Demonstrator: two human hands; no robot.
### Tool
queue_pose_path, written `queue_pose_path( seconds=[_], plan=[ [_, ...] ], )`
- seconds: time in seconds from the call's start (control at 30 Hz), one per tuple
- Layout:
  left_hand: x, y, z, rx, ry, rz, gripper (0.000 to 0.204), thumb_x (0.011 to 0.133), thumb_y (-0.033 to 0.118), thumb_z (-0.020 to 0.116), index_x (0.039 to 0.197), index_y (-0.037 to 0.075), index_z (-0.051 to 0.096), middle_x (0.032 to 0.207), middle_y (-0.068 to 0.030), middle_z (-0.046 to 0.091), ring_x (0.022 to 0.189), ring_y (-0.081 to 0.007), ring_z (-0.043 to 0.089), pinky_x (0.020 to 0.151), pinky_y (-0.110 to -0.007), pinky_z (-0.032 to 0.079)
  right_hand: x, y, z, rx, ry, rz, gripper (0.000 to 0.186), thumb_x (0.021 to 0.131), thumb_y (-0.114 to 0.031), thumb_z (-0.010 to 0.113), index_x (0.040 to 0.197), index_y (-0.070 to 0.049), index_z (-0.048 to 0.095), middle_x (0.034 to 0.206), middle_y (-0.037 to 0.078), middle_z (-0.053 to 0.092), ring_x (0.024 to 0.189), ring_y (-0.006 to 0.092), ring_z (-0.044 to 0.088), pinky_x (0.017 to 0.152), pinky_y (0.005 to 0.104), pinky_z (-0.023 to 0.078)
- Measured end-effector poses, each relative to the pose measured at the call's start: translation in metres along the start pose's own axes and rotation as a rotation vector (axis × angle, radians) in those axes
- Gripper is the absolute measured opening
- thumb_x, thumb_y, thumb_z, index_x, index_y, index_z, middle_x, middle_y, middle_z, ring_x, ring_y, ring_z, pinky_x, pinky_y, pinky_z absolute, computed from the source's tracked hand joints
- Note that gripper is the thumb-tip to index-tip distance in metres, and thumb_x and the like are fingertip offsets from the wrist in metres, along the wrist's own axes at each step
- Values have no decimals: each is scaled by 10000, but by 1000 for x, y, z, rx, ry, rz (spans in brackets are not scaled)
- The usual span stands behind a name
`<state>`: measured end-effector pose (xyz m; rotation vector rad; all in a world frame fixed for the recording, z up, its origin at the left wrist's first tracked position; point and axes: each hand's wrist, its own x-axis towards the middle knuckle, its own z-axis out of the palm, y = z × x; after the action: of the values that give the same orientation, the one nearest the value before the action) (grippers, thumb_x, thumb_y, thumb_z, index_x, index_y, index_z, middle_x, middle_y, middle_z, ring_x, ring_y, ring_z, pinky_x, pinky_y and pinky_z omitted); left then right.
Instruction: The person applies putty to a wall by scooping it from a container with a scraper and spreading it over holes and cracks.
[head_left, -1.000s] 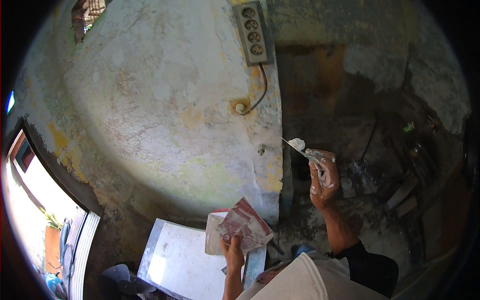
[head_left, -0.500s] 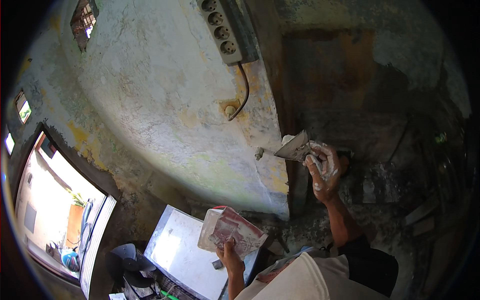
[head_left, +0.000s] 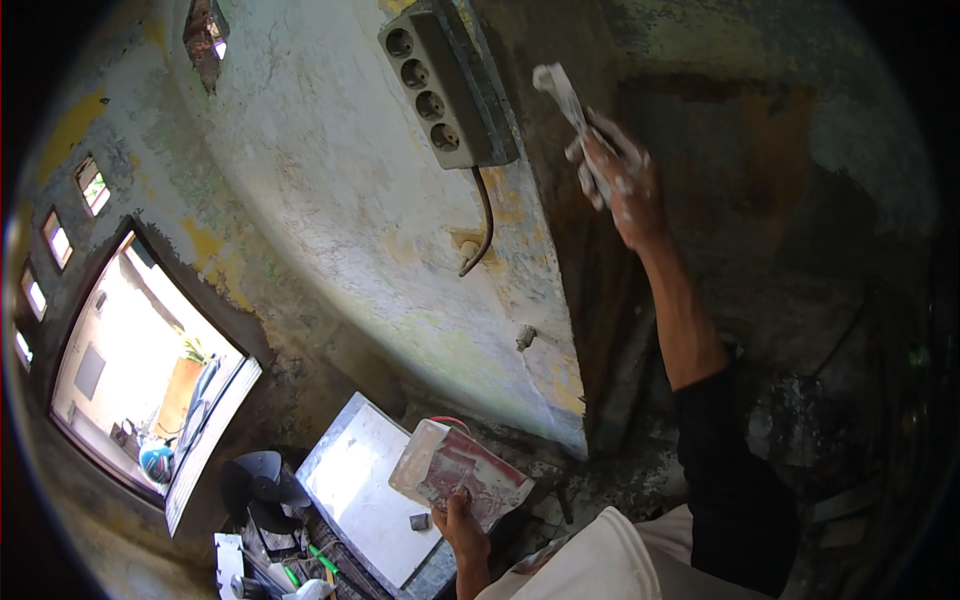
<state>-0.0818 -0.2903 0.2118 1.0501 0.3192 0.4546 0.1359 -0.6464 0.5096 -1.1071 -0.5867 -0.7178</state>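
My right hand [head_left: 620, 175], spotted with pale paste, is raised beside the power strip [head_left: 432, 95] and grips a putty knife [head_left: 562, 95] that carries pale paste at its top end. The knife is over the dark recess right of the wall's corner, apparently not touching the strip. Lower down, my left hand [head_left: 460, 522] grips a reddish, paste-smeared flat plate [head_left: 465, 470] together with a pale square container [head_left: 418, 450]. Both are over a white board [head_left: 340, 480] on a surface below the wall.
The peeling wall [head_left: 340, 200] has a cord, plug and small fitting [head_left: 525, 338]. At left is an open doorway [head_left: 140, 350] with small square openings above. Black objects [head_left: 255, 485] and green-handled items [head_left: 325, 560] lie beside the board; the dark recess [head_left: 760, 220] fills the right.
My right hand and knife have risen from the wall's lower corner to beside the power strip. My left hand stays low with its items. The view has tilted, showing more of the left wall.
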Motion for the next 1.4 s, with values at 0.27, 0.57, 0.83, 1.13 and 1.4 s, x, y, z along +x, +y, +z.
queue_pose_path(
  seconds=[0.27,0.57,0.83,1.13,1.4],
  plan=[
    [-2,-6,18,-8,70,36,413,903,44,646,1290,-41,533,1167,-114,647,1027,-207,637,953,-363,504,70,4,5,-194,-68,-151,384,1031,-236,693,1349,-24,672,993,66,729,704,85,628,599,256,495],
    [12,-27,29,-52,77,6,421,897,45,656,1290,-22,520,1132,-96,632,1004,-200,630,943,-356,506,44,53,17,-748,56,-678,277,962,-40,709,1232,25,710,1191,194,731,1135,324,697,1079,415,483],
    [20,-19,54,-38,-34,8,412,899,62,650,1284,-17,526,1146,-92,627,1020,-201,621,944,-356,500,25,-3,-24,-893,-94,-491,295,971,-30,696,1263,1,712,1201,184,729,1126,307,697,1123,426,452],
    [14,-21,62,-8,27,-47,411,899,64,657,1279,-2,514,1156,-97,624,1041,-211,614,968,-370,492,83,6,10,-796,-25,-609,251,983,-73,695,1217,15,718,1183,185,738,1094,319,712,1086,393,481],
    [17,-21,65,6,24,-76,418,894,78,665,1273,1,505,1145,-101,618,1045,-217,610,979,-384,484,41,33,9,-864,9,-709,261,924,-16,727,1178,45,721,1089,222,732,1008,367,727,1003,417,548]
  ],
)
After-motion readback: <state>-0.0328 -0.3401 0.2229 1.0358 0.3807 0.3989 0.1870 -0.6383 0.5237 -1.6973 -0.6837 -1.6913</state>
